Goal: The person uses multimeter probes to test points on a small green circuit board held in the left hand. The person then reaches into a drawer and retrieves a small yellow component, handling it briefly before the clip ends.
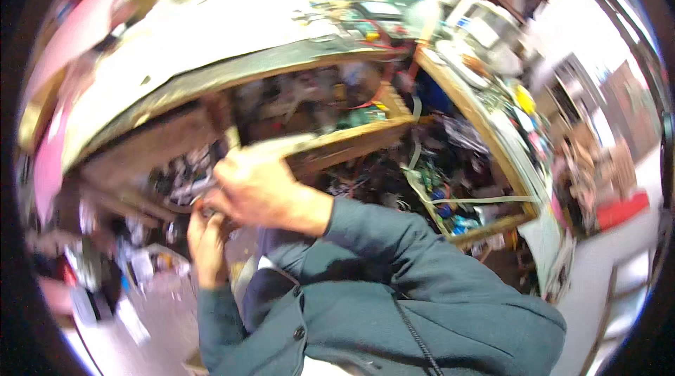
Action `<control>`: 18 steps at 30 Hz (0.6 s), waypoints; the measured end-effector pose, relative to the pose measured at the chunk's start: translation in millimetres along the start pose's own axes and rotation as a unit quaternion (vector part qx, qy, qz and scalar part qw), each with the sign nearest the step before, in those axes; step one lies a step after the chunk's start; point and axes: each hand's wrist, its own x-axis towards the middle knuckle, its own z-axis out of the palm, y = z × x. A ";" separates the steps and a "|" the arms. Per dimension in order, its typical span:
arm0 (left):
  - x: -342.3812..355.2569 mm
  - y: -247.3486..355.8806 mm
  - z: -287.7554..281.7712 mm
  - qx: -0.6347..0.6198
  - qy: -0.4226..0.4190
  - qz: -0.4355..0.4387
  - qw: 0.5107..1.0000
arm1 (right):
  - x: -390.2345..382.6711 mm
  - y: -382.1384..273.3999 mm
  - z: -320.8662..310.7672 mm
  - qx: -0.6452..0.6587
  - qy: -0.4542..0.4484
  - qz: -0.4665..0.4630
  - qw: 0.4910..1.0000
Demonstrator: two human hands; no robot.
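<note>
A dark grey-green jacket (365, 323) lies nearest. Just beyond, the left hand (208, 246) pinches a small blurred object (208, 212) between its fingers; the right hand (256, 188) curls beside it, its grip unclear. Farther, a cluttered wooden drawer (362, 138) stands below the table (204, 81), which bears a pale sheet (204, 31).

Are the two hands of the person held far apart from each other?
No, the right hand is close to the left hand, with the fingers of both coming together.
</note>
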 end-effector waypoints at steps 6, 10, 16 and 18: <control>1.1 52.7 78.0 0.307 -0.076 0.179 0.931 | -45.4 17.0 -34.0 0.257 -0.031 0.115 0.959; 11.5 51.8 114.8 0.372 -0.085 0.294 0.876 | -63.0 29.4 -44.0 0.354 0.045 0.180 0.917; 26.5 56.3 158.9 0.455 -0.213 0.365 0.784 | -96.8 62.3 -51.0 0.503 0.118 0.292 0.805; 24.6 60.9 180.4 0.452 -0.270 0.338 0.780 | -110.5 76.3 -53.9 0.493 0.198 0.305 0.790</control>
